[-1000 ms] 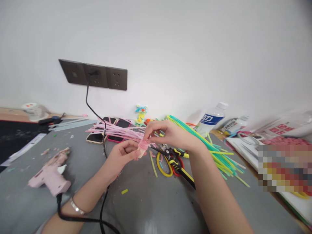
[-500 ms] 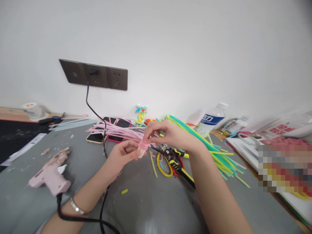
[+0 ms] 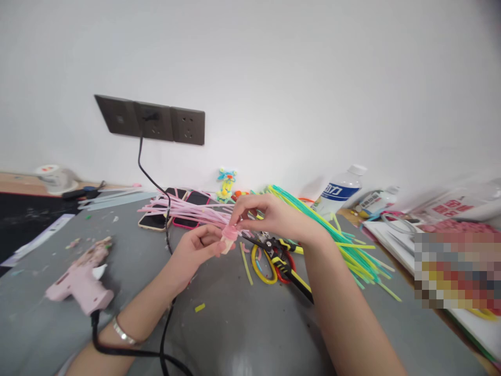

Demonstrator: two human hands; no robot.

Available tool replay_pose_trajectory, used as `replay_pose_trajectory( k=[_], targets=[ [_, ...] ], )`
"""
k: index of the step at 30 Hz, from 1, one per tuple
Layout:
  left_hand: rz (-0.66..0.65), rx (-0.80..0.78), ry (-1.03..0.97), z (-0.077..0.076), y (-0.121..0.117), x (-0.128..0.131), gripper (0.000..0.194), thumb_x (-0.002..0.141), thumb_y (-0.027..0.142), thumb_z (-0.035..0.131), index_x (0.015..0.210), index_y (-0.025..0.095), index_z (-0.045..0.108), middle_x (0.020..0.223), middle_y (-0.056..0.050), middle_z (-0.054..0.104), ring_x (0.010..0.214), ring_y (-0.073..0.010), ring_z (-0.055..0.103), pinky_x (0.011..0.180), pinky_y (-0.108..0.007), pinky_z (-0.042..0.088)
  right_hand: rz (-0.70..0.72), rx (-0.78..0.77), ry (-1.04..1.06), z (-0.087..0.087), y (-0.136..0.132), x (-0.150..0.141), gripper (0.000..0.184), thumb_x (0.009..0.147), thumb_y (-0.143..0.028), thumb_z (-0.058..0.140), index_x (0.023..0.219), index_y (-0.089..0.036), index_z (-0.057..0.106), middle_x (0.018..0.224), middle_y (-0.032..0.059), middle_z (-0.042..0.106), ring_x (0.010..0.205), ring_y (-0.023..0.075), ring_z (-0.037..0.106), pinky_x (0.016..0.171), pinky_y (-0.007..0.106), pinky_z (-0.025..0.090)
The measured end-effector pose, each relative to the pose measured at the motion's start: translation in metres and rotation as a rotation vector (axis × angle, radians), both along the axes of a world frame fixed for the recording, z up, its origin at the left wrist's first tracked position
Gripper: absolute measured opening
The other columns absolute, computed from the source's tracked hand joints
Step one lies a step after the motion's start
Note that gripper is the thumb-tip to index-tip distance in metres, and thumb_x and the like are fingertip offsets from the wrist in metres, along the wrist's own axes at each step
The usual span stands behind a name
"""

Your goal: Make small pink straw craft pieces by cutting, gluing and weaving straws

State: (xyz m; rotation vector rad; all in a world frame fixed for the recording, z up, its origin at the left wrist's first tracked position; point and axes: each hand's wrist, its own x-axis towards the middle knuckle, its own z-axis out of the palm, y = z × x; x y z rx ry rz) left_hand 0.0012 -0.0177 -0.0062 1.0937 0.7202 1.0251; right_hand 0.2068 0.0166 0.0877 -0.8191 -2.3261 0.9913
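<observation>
Pink piece, pink on top with a cream lower part, held up over the middle of the tabletop, apart from its surface. Left hand: narrow grip, thumb and fingers closed on the cream part. Right hand: fingertips pinched at the pink top; exact contact partly hidden.

Change over the last second: next to none. Both hands and the piece sit as they did; nothing on the tabletop has shifted. Judged a steady two-handed hold, the piece kept firm between the grips.

Just right of the piece: pliers, lying over a yellow ring and a red ring. Behind the hands, toward the far edge: pink stems across phones, and a small figure. Toward the right edge: green-and-yellow stems; bottle at the far right corner. Toward the left edge: glue gun. Nearer edge: yellow scrap.
</observation>
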Motion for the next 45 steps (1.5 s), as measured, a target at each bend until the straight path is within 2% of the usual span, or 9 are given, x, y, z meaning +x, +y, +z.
replay_pose_trajectory(
  k=[23, 29, 36, 45],
  targets=[
    [0.03, -0.017, 0.027, 0.0038, -0.0021, -0.0004, 0.025, 0.07, 0.035, 0.084, 0.08, 0.017, 0.071, 0.076, -0.004, 0.074, 0.066, -0.0134, 0.06, 0.062, -0.022, 0.041, 0.001, -0.017, -0.003, -0.0006, 0.0004, 0.0002, 0.008, 0.089, -0.02, 0.063, 0.09, -0.018, 0.071, 0.089, 0.0042, 0.072, 0.082, 0.0167, 0.063, 0.075, 0.029, 0.049],
    [0.031, -0.02, 0.036, 0.0026, -0.0018, -0.0004, 0.025, 0.071, 0.036, 0.084, 0.08, 0.017, 0.07, 0.077, -0.004, 0.075, 0.072, -0.0153, 0.063, 0.063, -0.023, 0.041, -0.001, -0.019, -0.002, -0.0004, -0.0001, 0.0006, 0.008, 0.089, -0.017, 0.063, 0.089, -0.017, 0.071, 0.088, 0.0038, 0.071, 0.08, 0.0159, 0.062, 0.073, 0.027, 0.048],
    [0.028, -0.017, 0.027, 0.003, -0.0025, -0.0005, 0.025, 0.071, 0.035, 0.084, 0.081, 0.017, 0.07, 0.078, -0.004, 0.075, 0.068, -0.013, 0.06, 0.062, -0.022, 0.04, -0.002, -0.018, -0.007, -0.0012, -0.0003, 0.0003, 0.008, 0.089, -0.017, 0.063, 0.09, -0.017, 0.071, 0.087, 0.0036, 0.071, 0.081, 0.0158, 0.062, 0.072, 0.027, 0.047],
    [0.035, 0.006, 0.049, 0.0036, -0.002, 0.0002, 0.023, 0.073, 0.036, 0.082, 0.082, 0.017, 0.071, 0.08, -0.005, 0.074, 0.071, -0.0145, 0.062, 0.063, -0.023, 0.042, 0.005, -0.031, -0.003, -0.0019, -0.0001, 0.0007, 0.009, 0.089, -0.016, 0.061, 0.091, -0.018, 0.071, 0.088, 0.0033, 0.071, 0.081, 0.0159, 0.063, 0.072, 0.027, 0.047]
  ],
)
